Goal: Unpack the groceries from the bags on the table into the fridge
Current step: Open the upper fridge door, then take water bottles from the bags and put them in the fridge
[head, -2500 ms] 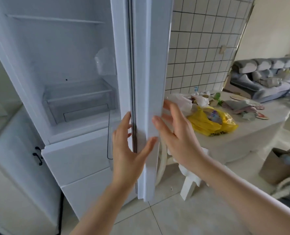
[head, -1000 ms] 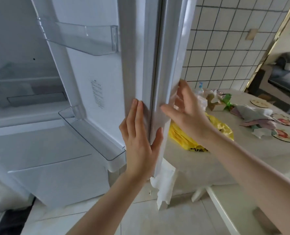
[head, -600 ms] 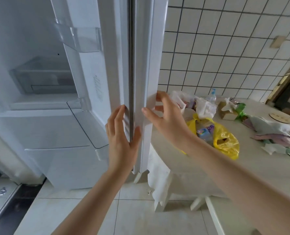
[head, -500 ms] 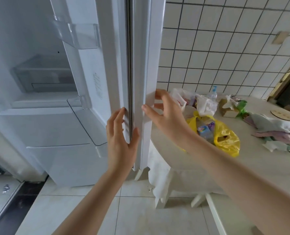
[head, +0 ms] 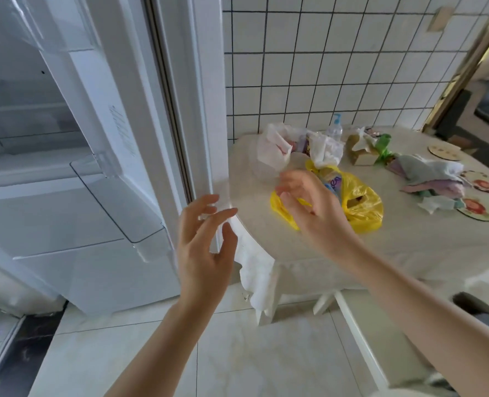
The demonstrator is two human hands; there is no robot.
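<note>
I see the fridge (head: pixel 37 133) standing open on the left, its door (head: pixel 163 110) swung out edge-on toward me. A clear door bin (head: pixel 117 199) holds nothing I can see, and a clear drawer (head: pixel 28 133) sits deep inside; its contents are too hazy to read.

On the table (head: pixel 409 247) at right lies a yellow bag (head: pixel 360 202), mouth gaping, with a packet with purple print showing inside. Just beyond it sit two white bags (head: pixel 277 144), crumpled, with coloured items poking out that I can't identify. A small bottle (head: pixel 336 127) stands behind them by the tiled wall (head: pixel 338 61). Farther right are a brown box (head: pixel 362 151) and a heap of cloths (head: pixel 429 176).

My left hand (head: pixel 206 250) is empty, fingers loosely spread, just beside the door's edge; I cannot tell whether it touches. My right hand (head: pixel 312 207) hovers over the near side of the yellow bag, fingers relaxed, blurred, gripping nothing, and it covers part of the bag.

The door edge nearly meets the table's round rim, leaving a narrow gap. Bare floor (head: pixel 237 353) lies open near me.
</note>
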